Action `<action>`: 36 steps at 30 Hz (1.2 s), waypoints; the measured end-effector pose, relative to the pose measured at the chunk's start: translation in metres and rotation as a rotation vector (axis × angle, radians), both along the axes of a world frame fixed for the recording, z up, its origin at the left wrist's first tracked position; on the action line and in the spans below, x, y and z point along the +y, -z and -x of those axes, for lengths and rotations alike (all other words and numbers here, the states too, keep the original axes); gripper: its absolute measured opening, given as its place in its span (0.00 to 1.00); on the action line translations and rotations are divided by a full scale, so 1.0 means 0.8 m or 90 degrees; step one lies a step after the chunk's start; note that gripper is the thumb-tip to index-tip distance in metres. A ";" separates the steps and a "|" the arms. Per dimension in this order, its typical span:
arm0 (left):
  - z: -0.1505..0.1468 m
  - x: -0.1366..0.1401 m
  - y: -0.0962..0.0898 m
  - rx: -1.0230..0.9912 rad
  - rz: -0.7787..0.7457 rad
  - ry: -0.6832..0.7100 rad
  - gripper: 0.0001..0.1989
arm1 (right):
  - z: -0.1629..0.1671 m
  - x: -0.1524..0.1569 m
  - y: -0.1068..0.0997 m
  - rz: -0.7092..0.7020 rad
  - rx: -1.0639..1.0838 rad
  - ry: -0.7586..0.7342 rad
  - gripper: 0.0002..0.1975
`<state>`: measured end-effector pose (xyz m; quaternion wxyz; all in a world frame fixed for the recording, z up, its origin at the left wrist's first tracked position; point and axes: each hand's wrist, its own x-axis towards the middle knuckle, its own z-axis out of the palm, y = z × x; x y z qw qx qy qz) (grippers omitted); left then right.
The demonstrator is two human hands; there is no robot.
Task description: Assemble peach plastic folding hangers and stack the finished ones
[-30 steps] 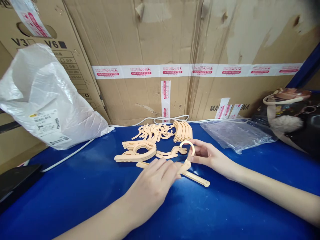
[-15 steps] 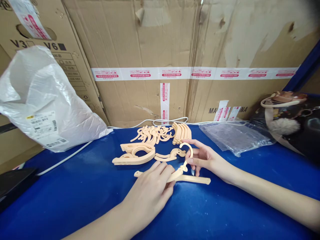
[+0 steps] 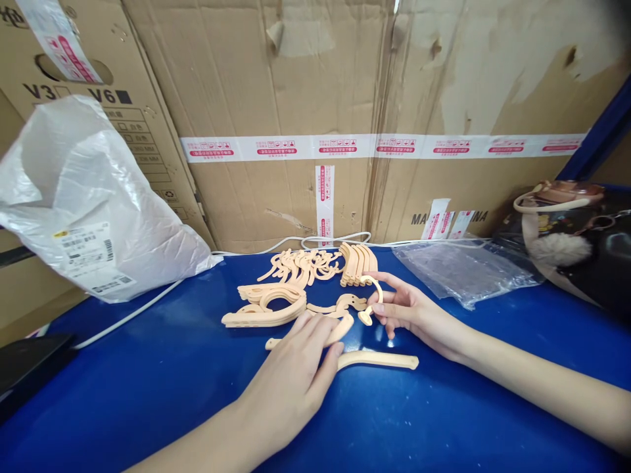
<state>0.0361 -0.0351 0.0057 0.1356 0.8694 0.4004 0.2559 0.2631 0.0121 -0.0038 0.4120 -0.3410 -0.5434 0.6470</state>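
Note:
My left hand (image 3: pixel 296 371) is closed around a beige plastic hanger arm (image 3: pixel 344 328), whose other end sticks out past the knuckles. A second hanger arm (image 3: pixel 387 359) reaches out to the right from beside the left thumb; its inner end is hidden by the hand. Between thumb and fingers, my right hand (image 3: pixel 411 312) pinches a hanger hook (image 3: pixel 365 318) with a round base pointing down. The hook hangs apart from both arms. Just behind it are loose beige pieces (image 3: pixel 351 301), partly covered by my hands.
Stacked folded hangers (image 3: pixel 266 318) sit left of centre. Behind them lie a pile of hooks (image 3: pixel 303 265) and a row of hanger arms (image 3: pixel 359 261). A white plastic bag (image 3: pixel 98 203), a clear bag (image 3: pixel 458 269), a cable (image 3: pixel 133 313) and a dark handbag (image 3: pixel 606 256) surround the blue table (image 3: pixel 444 420).
The hook has come away from the hanger arms, lifted slightly up in my right hand. The two arms have spread apart a little under my left hand.

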 end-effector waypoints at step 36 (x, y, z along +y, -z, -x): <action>-0.003 -0.003 0.011 0.129 -0.251 0.048 0.20 | 0.002 -0.008 -0.006 -0.059 -0.065 -0.045 0.32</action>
